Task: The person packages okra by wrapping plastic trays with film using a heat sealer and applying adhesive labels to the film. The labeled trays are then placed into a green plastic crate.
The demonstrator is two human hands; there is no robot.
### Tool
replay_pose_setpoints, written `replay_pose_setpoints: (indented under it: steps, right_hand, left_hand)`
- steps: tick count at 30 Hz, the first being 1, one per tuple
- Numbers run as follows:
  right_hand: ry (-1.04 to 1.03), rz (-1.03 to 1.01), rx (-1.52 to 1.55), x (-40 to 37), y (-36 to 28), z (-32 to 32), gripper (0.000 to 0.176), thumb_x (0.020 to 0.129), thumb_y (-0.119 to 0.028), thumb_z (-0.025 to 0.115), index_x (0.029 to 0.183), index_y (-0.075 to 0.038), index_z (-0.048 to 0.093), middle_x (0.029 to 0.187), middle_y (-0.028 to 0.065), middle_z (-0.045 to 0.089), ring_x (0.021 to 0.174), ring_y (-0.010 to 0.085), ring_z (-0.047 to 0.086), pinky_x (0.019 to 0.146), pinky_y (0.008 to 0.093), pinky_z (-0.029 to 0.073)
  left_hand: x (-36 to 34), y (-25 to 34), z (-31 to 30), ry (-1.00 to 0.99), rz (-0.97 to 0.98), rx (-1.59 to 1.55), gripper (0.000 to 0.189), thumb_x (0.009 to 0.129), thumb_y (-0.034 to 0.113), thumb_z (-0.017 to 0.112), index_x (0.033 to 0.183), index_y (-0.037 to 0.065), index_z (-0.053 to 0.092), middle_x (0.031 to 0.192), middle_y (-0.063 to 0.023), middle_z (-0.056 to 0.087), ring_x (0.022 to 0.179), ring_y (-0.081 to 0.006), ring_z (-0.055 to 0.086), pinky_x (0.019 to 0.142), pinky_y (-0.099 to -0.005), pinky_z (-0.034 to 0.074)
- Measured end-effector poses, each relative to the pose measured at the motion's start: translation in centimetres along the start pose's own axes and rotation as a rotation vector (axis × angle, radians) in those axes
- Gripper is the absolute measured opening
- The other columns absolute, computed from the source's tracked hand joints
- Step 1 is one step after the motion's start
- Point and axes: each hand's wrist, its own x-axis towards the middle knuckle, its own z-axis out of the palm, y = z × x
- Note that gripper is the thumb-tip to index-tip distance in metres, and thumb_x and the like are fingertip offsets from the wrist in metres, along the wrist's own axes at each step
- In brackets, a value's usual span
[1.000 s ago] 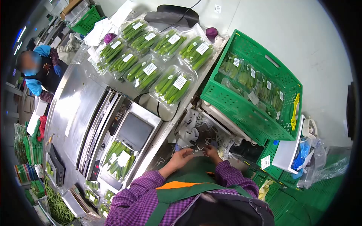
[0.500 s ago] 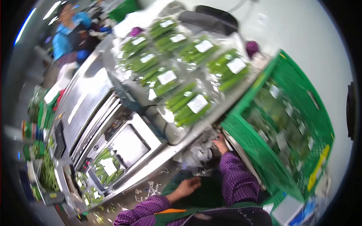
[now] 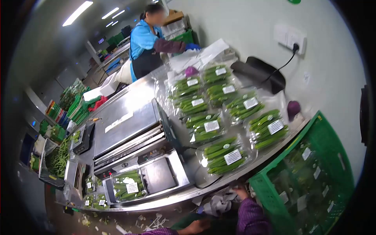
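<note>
My right hand (image 3: 241, 192) is low beside the table edge, its fingers curled at crumpled white wrapping (image 3: 219, 203). What they grip is hidden. At the bottom, near my body, my left hand (image 3: 199, 226) hangs with loosely bent fingers and nothing visible in it. Clear-wrapped packs of long green vegetables with white labels, such as the nearest pack (image 3: 221, 166), lie in rows on the steel table (image 3: 188, 158). Another labelled pack (image 3: 123, 187) rests on the front of a metal wrapping machine (image 3: 135, 135).
A green crate (image 3: 270, 184) holding several wrapped, labelled packs stands at my right. Across the table a person in blue (image 3: 145, 43) reaches over white sheets (image 3: 211, 53). A black cord (image 3: 286, 64) runs from a wall socket. Scraps (image 3: 154, 223) litter the floor at left.
The view has swung up and to the left, so table, packs and crate sit lower and further right. The person in blue shows more fully. My right hand stays by the table edge.
</note>
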Motion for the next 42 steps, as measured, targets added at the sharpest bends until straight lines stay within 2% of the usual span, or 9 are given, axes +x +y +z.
replay_pose_setpoints:
  steps: [2, 6, 11, 16, 24, 32, 35, 38, 42]
  right_hand:
    - [-0.174, -0.271, -0.036, -6.4, -3.3, -1.2, 0.034, 0.078, -0.02, 0.066, 0.105, 0.001, 0.062, 0.105, 0.007, 0.064, 0.095, 0.0193, 0.06, 0.088, 0.0313, 0.043]
    - [-0.299, -0.027, 0.378, -14.2, -5.3, -0.9, 0.031, 0.075, -0.018, 0.071, 0.102, -0.004, 0.066, 0.091, 0.0013, 0.066, 0.081, 0.0112, 0.06, 0.075, 0.0252, 0.047]
    - [-0.353, 0.111, 0.123, -23.7, -11.8, -2.6, 0.032, 0.084, -0.015, 0.064, 0.113, -0.002, 0.06, 0.102, 0.002, 0.064, 0.093, 0.0115, 0.058, 0.084, 0.0244, 0.044]
    - [-0.407, 0.093, 0.301, -33.5, -20.3, -0.5, 0.034, 0.081, -0.011, 0.065, 0.113, 0.0, 0.06, 0.103, 0.0045, 0.064, 0.095, 0.0138, 0.058, 0.084, 0.0275, 0.046]
    - [-0.413, 0.015, 0.268, -38.5, -25.5, -0.1, 0.036, 0.076, -0.007, 0.067, 0.11, 0.0, 0.059, 0.095, 0.0049, 0.064, 0.084, 0.013, 0.06, 0.072, 0.0274, 0.049]
    - [-0.42, 0.137, -0.174, -30.3, -25.9, -1.8, 0.033, 0.077, -0.027, 0.073, 0.101, -0.004, 0.066, 0.087, -0.0008, 0.065, 0.077, 0.0081, 0.057, 0.072, 0.0245, 0.046]
    - [0.237, -0.236, -0.153, -28.2, -28.0, -2.4, 0.029, 0.075, -0.017, 0.072, 0.099, -0.003, 0.064, 0.081, 0.0077, 0.067, 0.072, 0.0107, 0.061, 0.066, 0.0266, 0.049]
    - [0.76, -0.371, -0.154, -31.1, -34.5, -0.5, 0.022, 0.075, -0.016, 0.069, 0.09, -0.001, 0.064, 0.082, 0.0118, 0.068, 0.072, 0.019, 0.065, 0.065, 0.0299, 0.049]
    - [0.643, -0.272, -0.272, -33.9, -29.5, 3.3, 0.027, 0.078, -0.029, 0.066, 0.084, -0.003, 0.067, 0.077, 0.013, 0.067, 0.07, 0.024, 0.065, 0.066, 0.0342, 0.05]
  left_hand:
    - [0.9, 2.2, 0.0, -0.025, 0.078, 0.035, 0.032, 0.083, 0.018, 0.061, 0.11, 0.002, 0.059, 0.086, -0.0162, 0.065, 0.081, -0.0223, 0.062, 0.073, -0.0367, 0.048]
    - [1.8, 8.1, -0.8, -0.023, 0.185, 0.304, 0.045, 0.081, 0.013, 0.055, 0.124, 0.002, 0.048, 0.097, -0.0219, 0.062, 0.084, -0.0353, 0.061, 0.073, -0.0385, 0.049]
    - [3.2, 14.7, -2.0, 0.383, 1.062, 0.664, 0.041, 0.086, 0.028, 0.056, 0.117, 0.001, 0.052, 0.079, -0.0128, 0.06, 0.078, -0.0294, 0.057, 0.079, -0.0426, 0.045]
    - [6.1, 13.2, -2.0, 0.072, 1.104, 0.562, 0.039, 0.079, 0.014, 0.05, 0.117, 0.011, 0.058, 0.104, -0.0132, 0.065, 0.095, -0.0295, 0.062, 0.083, -0.036, 0.048]
    - [8.0, 7.4, -5.5, -0.297, 0.242, 0.859, 0.033, 0.082, 0.023, 0.052, 0.114, 0.017, 0.062, 0.105, -0.0138, 0.063, 0.1, -0.0288, 0.061, 0.083, -0.0397, 0.048]
    - [2.4, 15.5, -3.2, -0.309, 0.843, -0.156, 0.037, 0.082, 0.008, 0.056, 0.119, 0.004, 0.053, 0.105, -0.0122, 0.064, 0.093, -0.0189, 0.06, 0.084, -0.0331, 0.045]
    - [5.4, 11.9, -3.8, -0.46, 0.091, -0.001, 0.029, 0.089, 0.02, 0.056, 0.113, 0.006, 0.06, 0.086, -0.0051, 0.064, 0.076, -0.0103, 0.053, 0.069, -0.0305, 0.045]
    - [9.4, 3.4, -2.8, -0.629, -0.07, -0.058, 0.03, 0.088, 0.025, 0.059, 0.107, 0.002, 0.062, 0.091, -0.0044, 0.066, 0.076, -0.0139, 0.06, 0.072, -0.0291, 0.048]
    - [7.0, 7.6, -5.1, -0.77, -0.452, -0.708, 0.029, 0.088, 0.024, 0.058, 0.108, 0.002, 0.059, 0.097, -0.0066, 0.066, 0.083, -0.019, 0.064, 0.076, -0.0321, 0.051]
